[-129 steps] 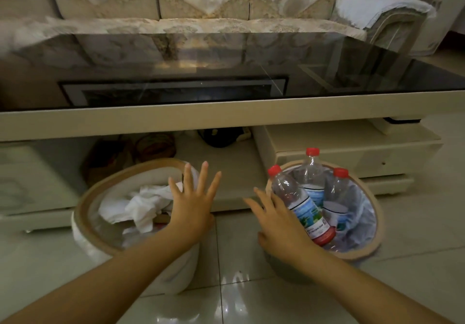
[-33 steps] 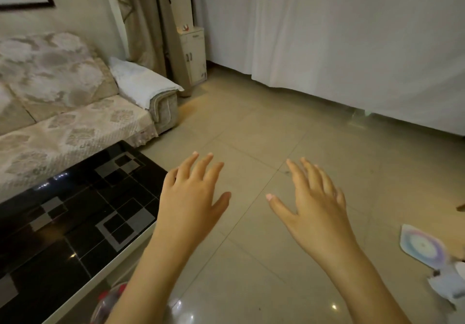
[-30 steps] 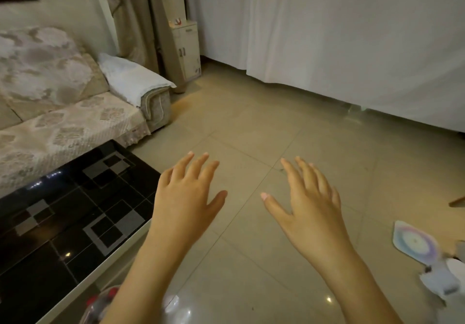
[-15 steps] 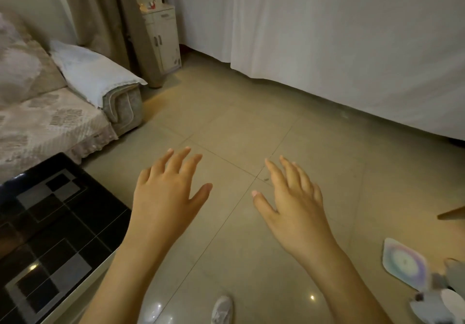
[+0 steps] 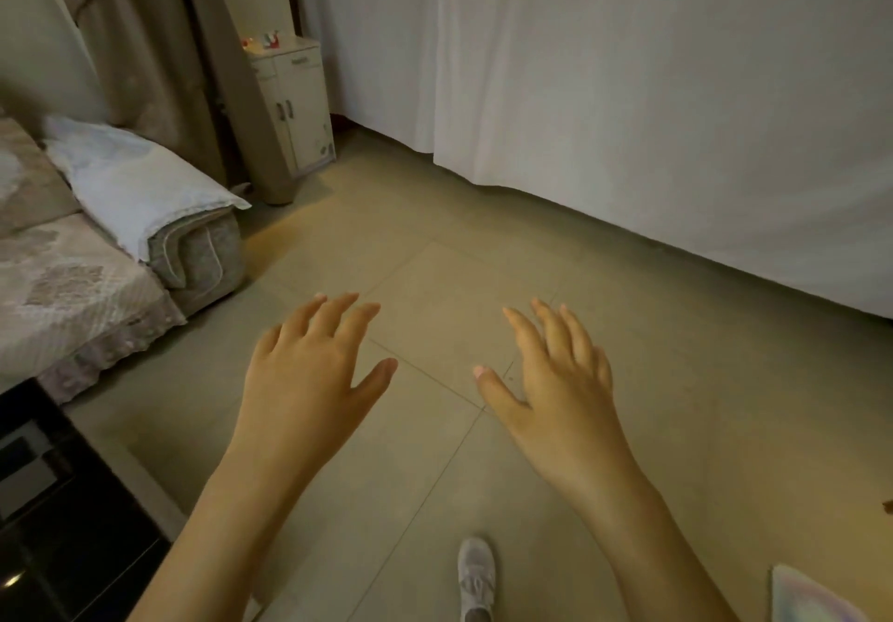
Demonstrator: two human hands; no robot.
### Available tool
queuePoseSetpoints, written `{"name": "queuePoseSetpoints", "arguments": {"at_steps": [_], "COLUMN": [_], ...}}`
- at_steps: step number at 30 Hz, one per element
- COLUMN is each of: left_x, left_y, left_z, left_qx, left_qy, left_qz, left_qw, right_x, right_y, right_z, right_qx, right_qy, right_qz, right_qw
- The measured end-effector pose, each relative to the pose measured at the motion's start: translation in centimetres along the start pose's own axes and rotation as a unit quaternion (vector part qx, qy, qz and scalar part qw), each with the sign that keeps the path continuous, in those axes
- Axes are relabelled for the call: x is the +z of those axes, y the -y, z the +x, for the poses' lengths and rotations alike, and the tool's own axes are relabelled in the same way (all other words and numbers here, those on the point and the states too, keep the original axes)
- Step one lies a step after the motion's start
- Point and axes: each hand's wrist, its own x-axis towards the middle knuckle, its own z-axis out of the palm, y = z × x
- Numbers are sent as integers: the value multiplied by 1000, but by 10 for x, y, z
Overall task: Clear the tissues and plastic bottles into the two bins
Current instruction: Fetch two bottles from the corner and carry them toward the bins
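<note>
My left hand (image 5: 309,380) and my right hand (image 5: 555,380) hover side by side over the tiled floor, palms down, fingers spread and holding nothing. Neither bin, no tissue and no plastic bottle is in the head view now.
The black glass coffee table (image 5: 53,515) fills the lower left corner. A patterned sofa (image 5: 72,283) with a white cloth on its arm stands at left. A small cabinet (image 5: 295,104) sits by the white curtain (image 5: 652,90). A grey shoe (image 5: 476,578) shows at the bottom, a pale round-patterned item (image 5: 812,602) at lower right.
The view has swung right, away from the two bins with tissues and bottles, onto open floor. The table and sofa slid left. Both hands stay spread and hold nothing.
</note>
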Motion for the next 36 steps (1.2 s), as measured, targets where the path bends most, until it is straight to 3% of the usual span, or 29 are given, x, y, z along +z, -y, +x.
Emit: {"name": "queuePoseSetpoints", "arguments": {"at_steps": [14,26,36], "left_x": [82,154,188], "left_y": [-25,40,100], "left_z": [231,435,610], "left_qx": [-70,-111,-90], "left_qy": [12,3,13], "left_qz": [-5,-28,-23], "left_qw": [998,993,996], "right_x": [-9,27,34], "right_y": [-84,-80,-68], "right_z": [269,500,679], "right_qx": [-54,-80,-65], "right_qy": [63,81,74], "right_qz": [-7,-17,11], "right_qw": [997,993,995]}}
